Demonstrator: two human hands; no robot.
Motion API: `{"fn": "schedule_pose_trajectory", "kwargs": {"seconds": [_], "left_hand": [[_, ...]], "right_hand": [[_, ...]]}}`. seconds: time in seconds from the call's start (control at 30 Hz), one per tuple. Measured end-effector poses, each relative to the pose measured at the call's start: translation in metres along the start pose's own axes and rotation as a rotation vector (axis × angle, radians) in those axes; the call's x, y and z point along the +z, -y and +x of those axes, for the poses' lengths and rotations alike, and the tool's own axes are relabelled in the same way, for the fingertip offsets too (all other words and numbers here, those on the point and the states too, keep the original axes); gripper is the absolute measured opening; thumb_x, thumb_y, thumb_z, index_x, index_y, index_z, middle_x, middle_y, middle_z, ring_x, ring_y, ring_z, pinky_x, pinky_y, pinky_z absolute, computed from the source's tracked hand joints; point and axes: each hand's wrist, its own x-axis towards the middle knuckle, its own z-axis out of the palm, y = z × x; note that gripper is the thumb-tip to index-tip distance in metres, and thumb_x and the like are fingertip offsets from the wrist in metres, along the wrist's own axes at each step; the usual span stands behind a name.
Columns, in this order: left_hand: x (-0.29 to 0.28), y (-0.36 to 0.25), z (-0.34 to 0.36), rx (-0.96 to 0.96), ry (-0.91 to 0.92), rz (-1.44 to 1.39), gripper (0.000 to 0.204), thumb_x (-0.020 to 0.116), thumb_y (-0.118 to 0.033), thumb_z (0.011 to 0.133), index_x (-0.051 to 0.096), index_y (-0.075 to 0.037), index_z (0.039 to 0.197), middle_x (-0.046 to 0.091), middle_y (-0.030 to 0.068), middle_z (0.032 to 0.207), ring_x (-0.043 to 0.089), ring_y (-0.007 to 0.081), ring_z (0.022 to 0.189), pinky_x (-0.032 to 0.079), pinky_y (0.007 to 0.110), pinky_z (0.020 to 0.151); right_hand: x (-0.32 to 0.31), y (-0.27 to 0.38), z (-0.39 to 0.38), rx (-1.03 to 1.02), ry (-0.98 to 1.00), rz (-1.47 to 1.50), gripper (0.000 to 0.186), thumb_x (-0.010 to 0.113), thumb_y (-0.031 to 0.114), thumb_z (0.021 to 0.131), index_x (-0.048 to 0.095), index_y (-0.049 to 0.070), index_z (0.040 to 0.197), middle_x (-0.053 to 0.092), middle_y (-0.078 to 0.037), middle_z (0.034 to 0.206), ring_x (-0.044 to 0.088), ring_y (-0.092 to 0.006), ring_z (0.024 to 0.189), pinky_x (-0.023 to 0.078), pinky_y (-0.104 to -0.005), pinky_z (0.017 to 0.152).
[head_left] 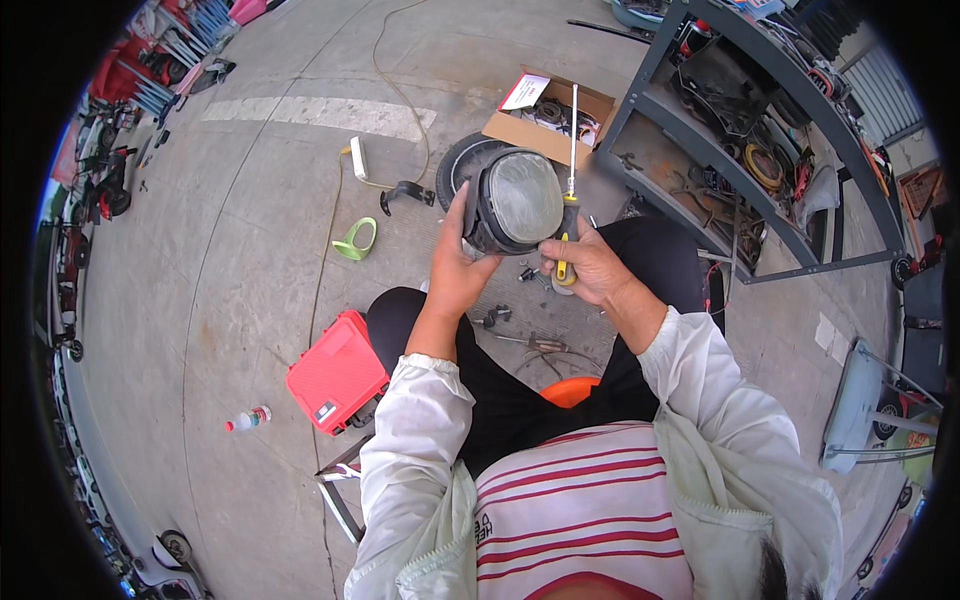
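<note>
In the head view, a person is sitting over a concrete floor (250, 250) and holding a headlamp (515, 200) up in front of the knees. The left hand (458, 265) is wrapping around the headlamp's dark housing from the left, its grip clenched on the shell with the thumb reaching up along the edge. The right hand (590, 265) is touching the headlamp's right side while its grip is closing around the yellow-and-black handle of a screwdriver (570, 180); the shaft is pointing upward, just beside the lens.

Behind the headlamp, a tyre (462, 165) is lying on the floor, and beyond that an open cardboard box (545, 125) of parts is sitting near a grey metal shelf rack (720, 160). Left of the headlamp, a green plastic piece (356, 240) is lying on the floor. Lower left of the headlamp, a red tool case (337, 372) is resting beside the person's left knee, with a small bottle (247, 419) lying further left. Small metal parts (495, 317) are scattered on the floor below the headlamp, between the knees.
</note>
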Motion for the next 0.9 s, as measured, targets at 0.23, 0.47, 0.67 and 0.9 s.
{"fn": "schedule_pose_trajectory", "kwargs": {"seconds": [0.23, 0.47, 0.67, 0.9], "left_hand": [[-0.005, 0.003, -0.005, 0.16, -0.059, 0.175, 0.095, 0.074, 0.008, 0.069, 0.037, -0.005, 0.156, 0.046, 0.0216, 0.153, 0.044, 0.0382, 0.144, 0.035, 0.043, 0.119], [-0.006, 0.002, -0.008, 0.191, -0.101, 0.201, 0.097, 0.077, 0.007, 0.069, 0.036, -0.005, 0.156, 0.045, 0.0221, 0.154, 0.042, 0.0392, 0.145, 0.034, 0.043, 0.119], [-0.01, -0.008, -0.005, 0.203, -0.05, 0.238, 0.098, 0.082, 0.002, 0.068, 0.038, -0.006, 0.156, 0.052, 0.0205, 0.147, 0.049, 0.0386, 0.138, 0.038, 0.042, 0.116], [-0.005, -0.007, -0.004, 0.001, 0.006, 0.012, 0.107, 0.093, -0.01, 0.064, 0.039, -0.005, 0.156, 0.059, 0.0221, 0.137, 0.058, 0.0365, 0.127, 0.044, 0.041, 0.11]], "right_hand": [[-0.001, 0.008, -0.002, 0.012, 0.069, -0.112, 0.057, 0.077, -0.001, 0.086, 0.046, 0.006, 0.133, 0.065, -0.008, 0.101, 0.066, -0.018, 0.082, 0.054, -0.0324, 0.073], [0.002, 0.009, -0.004, 0.008, 0.055, -0.194, 0.059, 0.077, -0.001, 0.086, 0.045, 0.006, 0.136, 0.068, -0.008, 0.101, 0.067, -0.018, 0.084, 0.054, -0.031, 0.072], [-0.007, 0.003, 0.001, 0.011, 0.091, -0.094, 0.057, 0.076, 0.003, 0.089, 0.046, 0.01, 0.136, 0.065, -0.005, 0.102, 0.065, -0.0156, 0.077, 0.054, -0.0313, 0.069], [-0.015, -0.001, -0.001, 0.153, 0.021, 0.079, 0.045, 0.076, 0.022, 0.094, 0.05, 0.016, 0.129, 0.062, 0.0, 0.103, 0.059, -0.0121, 0.071, 0.05, -0.0306, 0.063]]}}
